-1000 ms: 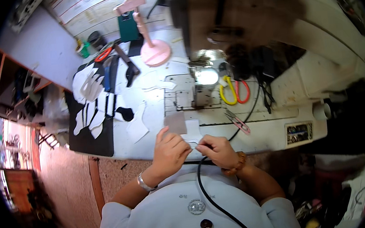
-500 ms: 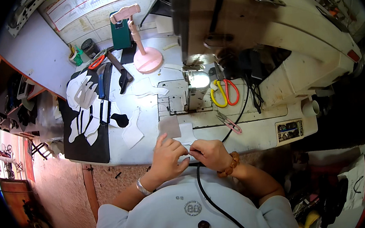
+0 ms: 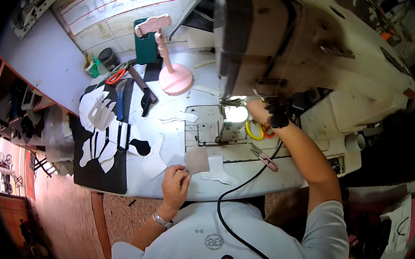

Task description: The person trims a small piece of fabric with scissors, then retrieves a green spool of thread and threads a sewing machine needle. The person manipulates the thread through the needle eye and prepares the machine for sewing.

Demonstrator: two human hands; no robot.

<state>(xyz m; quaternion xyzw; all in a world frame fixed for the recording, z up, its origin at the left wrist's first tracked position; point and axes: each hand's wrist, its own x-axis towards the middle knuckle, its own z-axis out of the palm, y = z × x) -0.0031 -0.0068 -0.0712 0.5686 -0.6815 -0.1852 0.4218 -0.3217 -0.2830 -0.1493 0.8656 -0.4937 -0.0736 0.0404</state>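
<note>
My left hand [image 3: 175,183] is at the table's front edge with its fingers curled together. Its fingertips come right up to the lower left corner of a beige-grey square piece [image 3: 197,160]; what they pinch, if anything, is hidden. Just right of the square lies a white cut-out piece [image 3: 216,169]. My right arm reaches forward past the sewing machine's needle area, and the right hand [image 3: 258,112] is partly covered by the machine head [image 3: 278,37]. Its fingers do not show. Close below it are yellow-and-red-handled scissors [image 3: 254,131]. Pink-handled thread snips [image 3: 266,159] lie nearer me.
On the left, a black mat [image 3: 107,176] bears white cut-out pieces. Behind are a hammer [image 3: 139,86], orange-handled scissors [image 3: 116,76] and a pink phone stand [image 3: 176,80]. A black cable [image 3: 243,184] crosses the front edge.
My hands have parted from in front of the white piece. The right one has gone forward behind the machine head; the left has moved slightly left, beside the beige-grey square. The view has shifted.
</note>
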